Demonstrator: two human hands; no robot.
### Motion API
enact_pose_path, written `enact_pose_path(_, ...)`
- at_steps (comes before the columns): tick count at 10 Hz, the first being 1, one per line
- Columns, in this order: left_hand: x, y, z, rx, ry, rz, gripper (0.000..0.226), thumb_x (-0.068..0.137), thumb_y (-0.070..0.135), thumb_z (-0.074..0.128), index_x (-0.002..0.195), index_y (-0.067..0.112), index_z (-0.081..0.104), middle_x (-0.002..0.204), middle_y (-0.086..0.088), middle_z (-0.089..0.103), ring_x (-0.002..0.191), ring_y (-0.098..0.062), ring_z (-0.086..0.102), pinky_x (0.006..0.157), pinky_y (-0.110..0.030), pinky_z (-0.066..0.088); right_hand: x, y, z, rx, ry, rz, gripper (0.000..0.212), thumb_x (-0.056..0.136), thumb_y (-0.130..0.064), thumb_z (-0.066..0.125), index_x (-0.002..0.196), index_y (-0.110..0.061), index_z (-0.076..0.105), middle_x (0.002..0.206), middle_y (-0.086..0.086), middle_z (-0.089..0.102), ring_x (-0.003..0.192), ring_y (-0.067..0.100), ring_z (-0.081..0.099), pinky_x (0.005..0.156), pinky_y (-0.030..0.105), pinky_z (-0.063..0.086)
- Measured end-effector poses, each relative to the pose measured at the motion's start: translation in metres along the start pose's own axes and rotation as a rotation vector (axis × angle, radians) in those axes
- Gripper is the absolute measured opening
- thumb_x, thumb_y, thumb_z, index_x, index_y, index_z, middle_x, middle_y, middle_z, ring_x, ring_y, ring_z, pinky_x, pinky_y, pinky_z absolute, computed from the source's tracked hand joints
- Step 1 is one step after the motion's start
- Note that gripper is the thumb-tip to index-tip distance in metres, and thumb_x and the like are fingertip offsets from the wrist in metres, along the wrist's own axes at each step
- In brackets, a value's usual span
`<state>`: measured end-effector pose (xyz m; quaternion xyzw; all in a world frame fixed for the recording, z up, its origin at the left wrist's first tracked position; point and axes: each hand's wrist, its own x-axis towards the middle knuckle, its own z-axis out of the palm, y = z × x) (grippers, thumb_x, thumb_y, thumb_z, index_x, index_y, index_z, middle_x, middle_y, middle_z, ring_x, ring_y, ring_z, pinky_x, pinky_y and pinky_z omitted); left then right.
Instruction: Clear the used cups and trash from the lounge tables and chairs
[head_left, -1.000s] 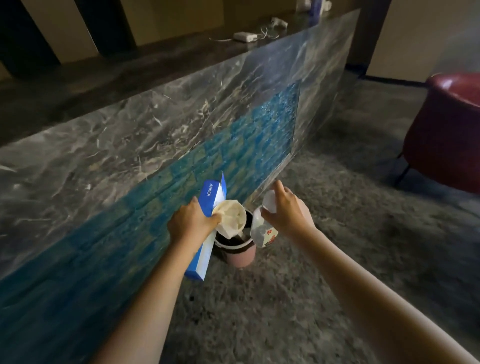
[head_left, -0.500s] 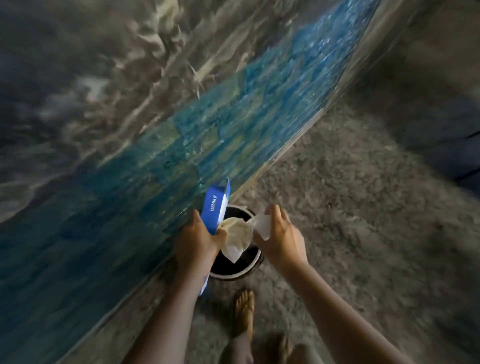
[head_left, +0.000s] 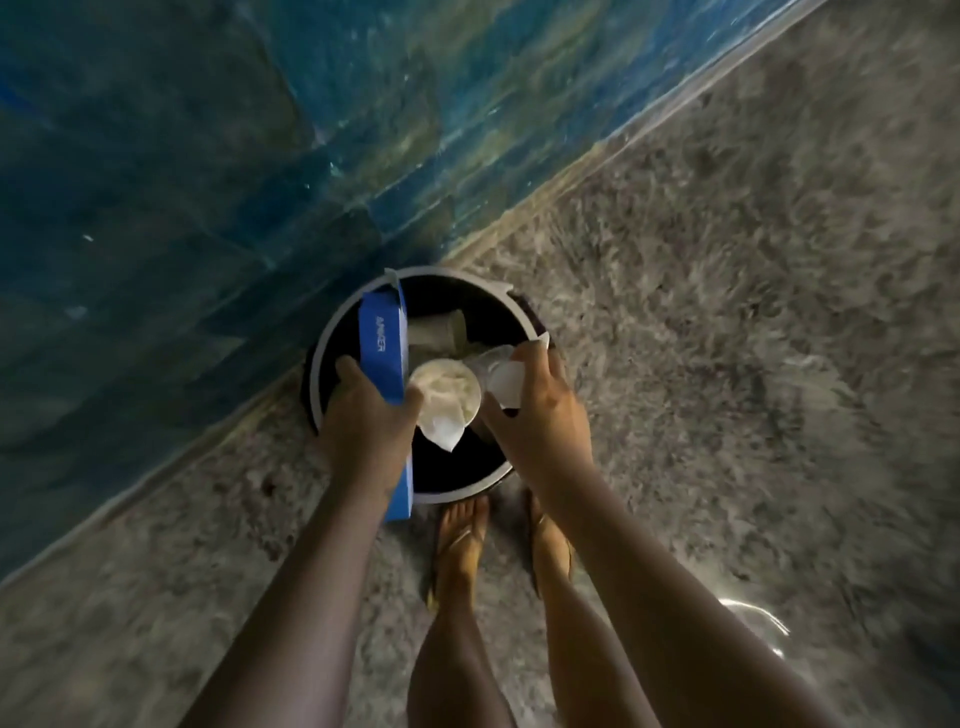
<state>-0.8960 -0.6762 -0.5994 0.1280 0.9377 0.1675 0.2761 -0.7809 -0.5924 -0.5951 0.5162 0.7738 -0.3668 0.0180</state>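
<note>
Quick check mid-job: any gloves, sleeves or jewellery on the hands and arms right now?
None visible. The left hand and right hand are ungloved, with no rings or watch that I can make out. The left forearm and right forearm are bare, with no sleeve in frame.

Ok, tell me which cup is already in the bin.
The beige cup lying on its side inside the bin; the others are held above it.

Background: dim interior, with a mottled blue-green wall panel (head_left: 208, 156) crossing diagonally from upper right to lower left, a pale base strip (head_left: 613, 148) along its foot, and a speckled grey-brown floor (head_left: 727, 338) bearing one curved bright glint (head_left: 753, 618) at lower right.
</note>
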Motion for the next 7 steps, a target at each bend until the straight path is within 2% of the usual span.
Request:
enact_pose_path(2, -0.008, 0.006, -0.003, -0.037, -0.047, -0.024, 0.069, 0.08, 0.032, 0.066, 0.134, 0.006, 0.03, 0.132, -0.017, 0.047, 0.114, -0.036, 0.049, 0.076, -0.036, 0.038, -0.001, -0.006, -0.007, -0.025, -0.104, 0.008, 0.059, 0.081, -0.026, 0.063, 0.131, -0.018, 0.032, 0.131, 0.006, 0.04, 0.099, 0.032, 0.056, 0.074, 0.046, 0.051)
enact_pose_path(4, -0.025, 0.028, -0.04, -0.006, -0.018, -0.002, 0.055, 0.081, 0.029, 0.063, 0.127, 0.01, 0.041, 0.122, -0.014, 0.054, 0.105, -0.032, 0.054, 0.069, -0.031, 0.035, -0.007, -0.024, -0.034, -0.03, -0.112, -0.06, 0.058, 0.079, -0.014, 0.057, 0.132, -0.016, 0.033, 0.134, 0.007, 0.04, 0.097, 0.034, 0.056, 0.065, 0.039, 0.049)
enact_pose_path(5, -0.031, 0.033, -0.057, -0.002, 0.019, 0.017, 0.05, 0.081, 0.03, 0.061, 0.125, 0.012, 0.043, 0.121, -0.012, 0.056, 0.104, -0.03, 0.055, 0.07, -0.033, 0.041, -0.008, -0.029, -0.038, 0.0, -0.152, -0.061, 0.053, 0.078, -0.011, 0.055, 0.128, -0.012, 0.038, 0.131, 0.009, 0.041, 0.106, 0.034, 0.051, 0.071, 0.035, 0.043)
enact_pose_path(6, -0.037, 0.034, -0.067, -0.026, 0.046, 0.034, 0.046, 0.082, 0.029, 0.06, 0.122, 0.012, 0.045, 0.119, -0.011, 0.057, 0.1, -0.029, 0.056, 0.068, -0.034, 0.044, -0.008, -0.035, -0.04, 0.029, -0.174, -0.064, 0.054, 0.077, -0.008, 0.054, 0.129, -0.01, 0.039, 0.129, 0.012, 0.044, 0.109, 0.034, 0.049, 0.079, 0.037, 0.044)
enact_pose_path(7, -0.047, 0.033, -0.076, -0.004, 0.084, 0.057, 0.039, 0.082, 0.028, 0.059, 0.116, 0.011, 0.049, 0.112, -0.011, 0.06, 0.096, -0.027, 0.057, 0.065, -0.03, 0.036, -0.017, -0.039, -0.043, -0.014, -0.158, -0.065, 0.052, 0.077, -0.009, 0.053, 0.127, -0.01, 0.04, 0.124, 0.011, 0.047, 0.104, 0.034, 0.051, 0.076, 0.036, 0.042)
